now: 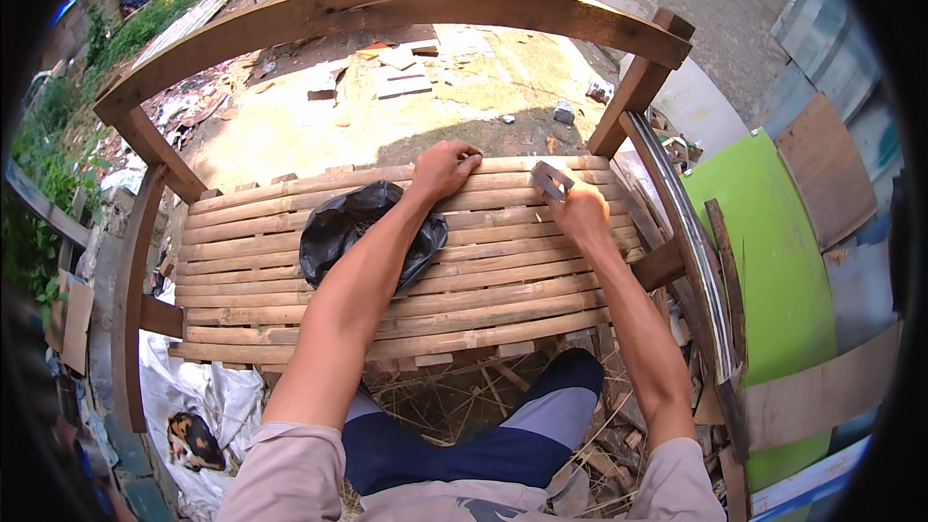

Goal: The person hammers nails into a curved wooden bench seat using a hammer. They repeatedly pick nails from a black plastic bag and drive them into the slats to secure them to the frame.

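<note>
A bench seat of split bamboo slats [493,275] lies in front of me inside a wooden frame. My left hand [447,170] rests at the farthest slats with its fingers pinched together; anything between them is too small to make out. To its right, my right hand [582,213] is closed round a hammer, its grey metal head [551,180] showing above the fist near the far edge. The hand hides the handle. A black plastic bag [324,240] sits open on the slats, partly behind my left forearm, with small dark bits inside.
A wooden rail [406,2] crosses beyond the seat, joined to posts on both sides. Green sheeting [773,251] leans at the right. At the lower left, a dark-and-orange cat [195,441] lies on white sacking [227,391]. Rubble and wood scraps [401,80] litter the ground beyond.
</note>
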A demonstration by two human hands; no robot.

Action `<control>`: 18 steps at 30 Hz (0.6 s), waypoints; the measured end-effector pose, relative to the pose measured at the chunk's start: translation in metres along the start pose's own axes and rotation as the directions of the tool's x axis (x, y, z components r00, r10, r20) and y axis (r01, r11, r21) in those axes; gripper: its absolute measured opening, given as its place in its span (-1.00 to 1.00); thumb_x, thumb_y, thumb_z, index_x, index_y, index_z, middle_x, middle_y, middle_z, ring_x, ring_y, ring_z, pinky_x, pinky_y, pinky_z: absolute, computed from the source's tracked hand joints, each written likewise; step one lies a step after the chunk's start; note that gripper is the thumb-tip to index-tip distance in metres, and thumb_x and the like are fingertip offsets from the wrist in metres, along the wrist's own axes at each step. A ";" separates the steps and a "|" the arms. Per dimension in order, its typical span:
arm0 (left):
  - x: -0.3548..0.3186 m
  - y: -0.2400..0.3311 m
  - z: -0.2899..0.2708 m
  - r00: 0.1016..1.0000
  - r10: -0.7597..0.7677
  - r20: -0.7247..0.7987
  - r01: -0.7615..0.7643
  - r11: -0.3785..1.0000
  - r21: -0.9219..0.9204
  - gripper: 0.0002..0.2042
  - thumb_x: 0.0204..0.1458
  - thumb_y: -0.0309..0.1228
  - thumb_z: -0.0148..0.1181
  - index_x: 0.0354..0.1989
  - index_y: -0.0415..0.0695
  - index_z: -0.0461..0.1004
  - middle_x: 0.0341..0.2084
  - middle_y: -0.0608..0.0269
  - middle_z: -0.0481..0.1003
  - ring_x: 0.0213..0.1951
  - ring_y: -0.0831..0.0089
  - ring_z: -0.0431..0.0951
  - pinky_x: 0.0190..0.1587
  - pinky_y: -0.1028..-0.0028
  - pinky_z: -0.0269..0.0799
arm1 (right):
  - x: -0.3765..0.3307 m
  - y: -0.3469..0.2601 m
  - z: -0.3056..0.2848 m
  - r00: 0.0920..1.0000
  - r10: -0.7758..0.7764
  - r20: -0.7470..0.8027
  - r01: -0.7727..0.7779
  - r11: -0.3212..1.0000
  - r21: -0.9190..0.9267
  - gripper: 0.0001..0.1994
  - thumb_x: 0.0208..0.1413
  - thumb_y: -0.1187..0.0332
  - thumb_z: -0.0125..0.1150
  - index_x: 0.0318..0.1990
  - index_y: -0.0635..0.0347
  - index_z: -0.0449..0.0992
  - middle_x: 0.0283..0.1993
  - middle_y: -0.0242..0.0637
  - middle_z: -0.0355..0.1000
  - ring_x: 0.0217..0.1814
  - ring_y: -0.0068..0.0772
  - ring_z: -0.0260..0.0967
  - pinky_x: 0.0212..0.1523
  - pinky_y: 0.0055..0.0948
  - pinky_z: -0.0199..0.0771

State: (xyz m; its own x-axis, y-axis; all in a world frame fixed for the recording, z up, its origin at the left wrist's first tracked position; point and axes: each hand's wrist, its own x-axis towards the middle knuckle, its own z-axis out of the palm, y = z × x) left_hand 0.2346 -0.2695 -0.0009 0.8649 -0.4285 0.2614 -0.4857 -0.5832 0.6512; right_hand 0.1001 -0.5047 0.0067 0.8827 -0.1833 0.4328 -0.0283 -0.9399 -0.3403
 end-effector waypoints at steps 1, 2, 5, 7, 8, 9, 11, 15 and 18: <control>-0.001 0.001 -0.002 1.000 -0.004 0.005 0.004 1.000 -0.007 -0.74 0.11 -0.12 0.23 -0.16 0.06 0.69 -0.24 0.12 0.65 -0.15 0.15 0.64 -0.09 0.23 0.52 | 0.007 -0.010 -0.004 0.998 0.065 0.022 -0.066 0.998 0.013 -0.58 0.07 0.07 0.34 -0.05 0.19 0.57 -0.33 0.01 0.58 -0.28 0.06 0.57 -0.25 -0.11 0.54; -0.002 0.003 -0.003 1.000 -0.008 0.011 0.008 1.000 -0.015 -0.75 0.10 -0.12 0.22 -0.17 0.07 0.70 -0.24 0.14 0.66 -0.15 0.16 0.64 -0.10 0.23 0.53 | 0.014 -0.021 -0.006 0.990 0.131 0.044 -0.132 0.991 0.024 -0.55 0.09 0.04 0.31 -0.06 0.24 0.56 -0.32 0.05 0.58 -0.29 0.08 0.57 -0.27 -0.11 0.55; 0.001 0.000 0.002 1.000 0.027 0.000 -0.027 0.999 -0.043 -0.74 0.10 -0.11 0.25 -0.15 0.06 0.69 -0.21 0.15 0.65 -0.13 0.17 0.63 -0.08 0.25 0.52 | 0.037 -0.038 -0.012 0.959 0.227 0.169 -0.249 0.961 0.119 -0.47 0.20 -0.06 0.16 -0.11 0.38 0.48 -0.38 -0.02 0.52 -0.40 -0.14 0.54 -0.36 -0.21 0.54; -0.003 -0.012 -0.003 1.000 0.012 -0.012 -0.012 0.999 -0.030 -0.73 0.09 -0.11 0.26 -0.16 0.06 0.69 -0.20 0.16 0.65 -0.13 0.18 0.63 -0.07 0.25 0.52 | 0.055 -0.086 -0.040 0.803 0.333 0.495 -0.498 0.831 0.249 -0.49 0.22 -0.05 0.14 -0.13 0.38 0.43 -0.45 -0.14 0.47 -0.47 -0.32 0.49 -0.39 -0.27 0.53; -0.005 -0.015 -0.004 1.000 0.013 -0.013 -0.013 0.999 -0.030 -0.73 0.08 -0.10 0.27 -0.16 0.06 0.69 -0.20 0.17 0.65 -0.12 0.19 0.63 -0.07 0.25 0.52 | 0.058 -0.104 -0.051 0.789 0.315 0.527 -0.494 0.835 0.241 -0.56 0.26 0.03 0.10 -0.17 0.35 0.36 -0.48 -0.28 0.35 -0.54 -0.49 0.37 -0.46 -0.33 0.52; -0.003 -0.011 -0.002 1.000 0.014 -0.008 -0.014 0.999 -0.031 -0.73 0.08 -0.10 0.27 -0.16 0.06 0.69 -0.21 0.17 0.65 -0.12 0.19 0.63 -0.07 0.25 0.52 | 0.059 -0.101 -0.047 0.800 0.290 0.526 -0.488 0.824 0.287 -0.58 0.27 0.06 0.10 -0.17 0.35 0.35 -0.48 -0.29 0.35 -0.56 -0.49 0.36 -0.49 -0.34 0.51; -0.001 -0.005 0.000 1.000 0.012 0.000 -0.012 0.999 -0.031 -0.74 0.08 -0.10 0.28 -0.17 0.07 0.70 -0.21 0.18 0.66 -0.12 0.19 0.63 -0.06 0.25 0.52 | 0.062 -0.092 -0.033 0.819 0.236 0.522 -0.471 0.797 0.378 -0.62 0.29 0.12 0.10 -0.18 0.36 0.34 -0.47 -0.30 0.33 -0.58 -0.49 0.34 -0.54 -0.37 0.49; -0.002 -0.003 -0.001 1.000 0.010 -0.003 -0.010 0.998 -0.055 -0.74 0.08 -0.08 0.28 -0.17 0.10 0.70 -0.22 0.19 0.66 -0.12 0.18 0.63 -0.07 0.25 0.52 | 0.060 -0.096 -0.022 0.831 0.261 0.490 -0.491 0.758 0.429 -0.67 0.30 0.17 0.09 -0.18 0.35 0.32 -0.48 -0.33 0.31 -0.58 -0.49 0.33 -0.60 -0.38 0.46; -0.001 -0.002 -0.002 1.000 0.010 0.002 -0.009 1.000 -0.024 -0.74 0.08 -0.07 0.28 -0.16 0.12 0.70 -0.21 0.18 0.65 -0.12 0.17 0.63 -0.06 0.25 0.52 | 0.057 -0.090 -0.016 0.841 0.288 0.458 -0.497 0.745 0.444 -0.67 0.30 0.16 0.09 -0.19 0.33 0.33 -0.48 -0.33 0.31 -0.58 -0.49 0.33 -0.61 -0.37 0.45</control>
State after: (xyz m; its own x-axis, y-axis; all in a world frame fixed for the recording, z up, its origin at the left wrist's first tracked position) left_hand 0.2344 -0.2668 -0.0010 0.8600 -0.4356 0.2660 -0.4907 -0.5622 0.6657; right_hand 0.1456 -0.4354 0.0759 0.9490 -0.2929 -0.1164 -0.2516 -0.4815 -0.8396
